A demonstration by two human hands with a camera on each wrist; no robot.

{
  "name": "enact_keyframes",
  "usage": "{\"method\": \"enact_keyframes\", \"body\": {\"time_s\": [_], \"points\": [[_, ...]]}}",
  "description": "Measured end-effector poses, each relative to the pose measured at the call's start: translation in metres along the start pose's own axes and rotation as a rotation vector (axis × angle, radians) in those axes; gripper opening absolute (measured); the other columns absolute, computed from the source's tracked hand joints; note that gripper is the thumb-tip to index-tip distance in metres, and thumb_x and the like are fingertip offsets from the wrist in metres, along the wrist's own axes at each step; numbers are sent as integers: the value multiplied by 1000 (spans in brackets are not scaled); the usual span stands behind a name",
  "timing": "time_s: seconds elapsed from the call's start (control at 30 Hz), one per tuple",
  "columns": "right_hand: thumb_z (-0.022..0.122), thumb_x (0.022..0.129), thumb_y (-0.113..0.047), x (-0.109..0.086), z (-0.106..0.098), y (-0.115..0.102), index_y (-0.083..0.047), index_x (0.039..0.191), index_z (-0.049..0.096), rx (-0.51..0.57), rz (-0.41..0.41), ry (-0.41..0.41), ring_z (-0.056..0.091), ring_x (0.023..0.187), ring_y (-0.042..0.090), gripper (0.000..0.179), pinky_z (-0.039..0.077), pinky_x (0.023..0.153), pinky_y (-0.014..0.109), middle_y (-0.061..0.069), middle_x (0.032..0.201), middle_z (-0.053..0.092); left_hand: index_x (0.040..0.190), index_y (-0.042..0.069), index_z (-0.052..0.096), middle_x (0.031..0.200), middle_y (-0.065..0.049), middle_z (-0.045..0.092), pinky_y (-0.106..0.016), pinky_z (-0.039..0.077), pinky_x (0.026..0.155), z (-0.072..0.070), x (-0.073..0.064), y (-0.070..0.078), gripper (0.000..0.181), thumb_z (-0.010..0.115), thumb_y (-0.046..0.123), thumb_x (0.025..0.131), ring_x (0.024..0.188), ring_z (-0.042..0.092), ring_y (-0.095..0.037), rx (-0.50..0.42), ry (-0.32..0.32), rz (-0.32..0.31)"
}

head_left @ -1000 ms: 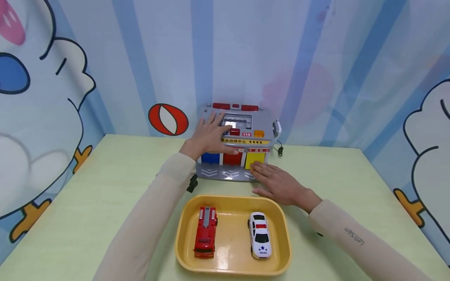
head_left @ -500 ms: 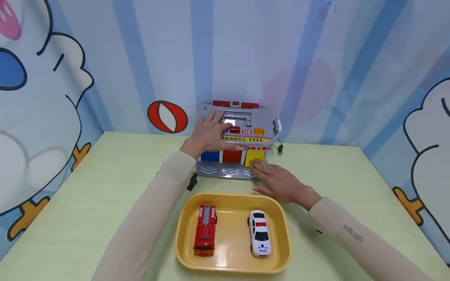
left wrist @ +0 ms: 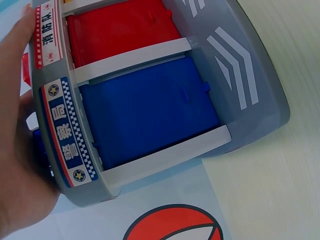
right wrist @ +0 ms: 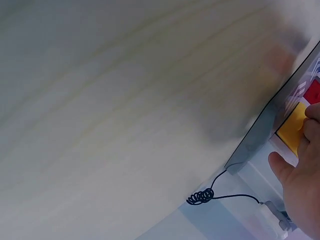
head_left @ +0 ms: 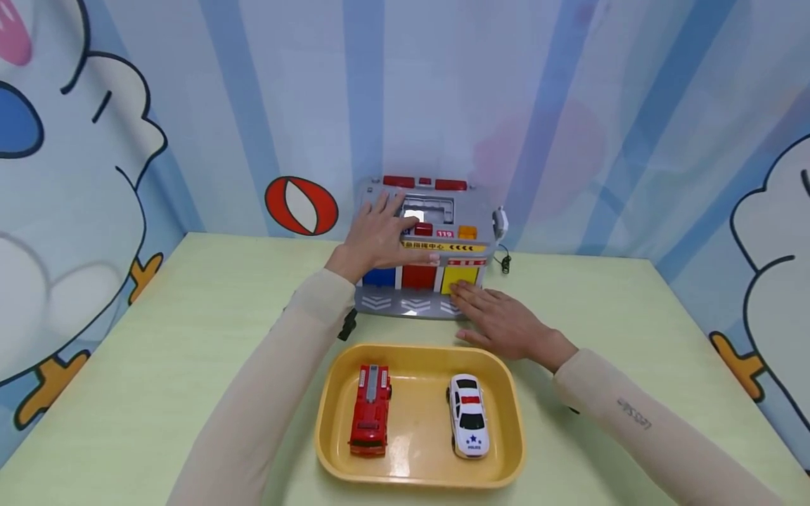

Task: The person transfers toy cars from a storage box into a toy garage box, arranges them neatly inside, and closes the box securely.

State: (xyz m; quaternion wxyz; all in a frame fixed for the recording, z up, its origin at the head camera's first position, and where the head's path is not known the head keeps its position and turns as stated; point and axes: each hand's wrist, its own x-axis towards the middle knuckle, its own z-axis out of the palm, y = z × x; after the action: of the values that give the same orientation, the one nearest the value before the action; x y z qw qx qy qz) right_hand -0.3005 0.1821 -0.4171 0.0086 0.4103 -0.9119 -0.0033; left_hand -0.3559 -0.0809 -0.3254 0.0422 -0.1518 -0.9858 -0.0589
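A grey toy emergency station (head_left: 436, 190) with blue (head_left: 380, 278), red (head_left: 419, 277) and yellow (head_left: 460, 275) doors stands at the back of the table. My left hand (head_left: 375, 235) rests spread over the left of its roof, thumb along the front edge above the doors. In the left wrist view the blue door (left wrist: 150, 110) and red door (left wrist: 125, 30) lie flat in their frames. My right hand (head_left: 503, 323) reaches in from the right, its straight fingers touching the lower part of the yellow door. The right wrist view shows those fingers against the yellow door (right wrist: 291, 131).
A yellow tray (head_left: 420, 478) in front holds a red fire engine (head_left: 370, 411) at left and a white police car (head_left: 469, 416) at right. A coiled black cord (head_left: 505, 264) hangs from a white handset (head_left: 500, 223) on the station's right side. A printed curtain (head_left: 430, 84) stands behind.
The head view has tilted slightly, so everything sits a little higher. My right fingers and the yellow door's lower edge have shifted slightly inward; my left hand stays on the roof.
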Motion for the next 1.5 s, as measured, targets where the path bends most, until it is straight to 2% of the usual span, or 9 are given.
{"method": "enact_keyframes", "body": {"time_s": [0.87, 1.23, 1.33, 1.5], "points": [[41, 102, -57, 2, 1, -4, -14, 160, 21, -4, 40, -34, 16, 156, 26, 75, 22, 124, 53, 3, 168, 16, 152, 26, 44, 170, -9, 11, -53, 10, 127, -1, -5, -1, 93, 53, 82, 78, 157, 3, -35, 3, -4, -2], [41, 102, -55, 0, 2, -2, -12, 160, 21, -21, 39, -29, 17, 156, 27, 75, 22, 124, 54, 6, 168, 17, 152, 27, 44, 170, -9, 12, -53, 11, 126, 0, -4, 2, 93, 52, 83, 78, 157, 4, -36, 3, -7, 1], [41, 102, -56, 0, 4, -2, -12, 160, 21, -23, 37, -30, 17, 156, 27, 75, 22, 124, 54, 6, 168, 17, 152, 27, 45, 169, -9, 13, -53, 13, 126, 0, -4, 2, 94, 56, 82, 76, 157, 4, -37, 5, -15, 7], [41, 102, -56, 0, 3, -1, -13, 160, 21, -19, 39, -34, 17, 156, 26, 75, 21, 125, 53, 5, 168, 16, 151, 26, 45, 170, -8, 13, -53, 16, 125, -1, -3, 0, 97, 69, 76, 72, 157, 5, -37, 8, -10, 29]]}}
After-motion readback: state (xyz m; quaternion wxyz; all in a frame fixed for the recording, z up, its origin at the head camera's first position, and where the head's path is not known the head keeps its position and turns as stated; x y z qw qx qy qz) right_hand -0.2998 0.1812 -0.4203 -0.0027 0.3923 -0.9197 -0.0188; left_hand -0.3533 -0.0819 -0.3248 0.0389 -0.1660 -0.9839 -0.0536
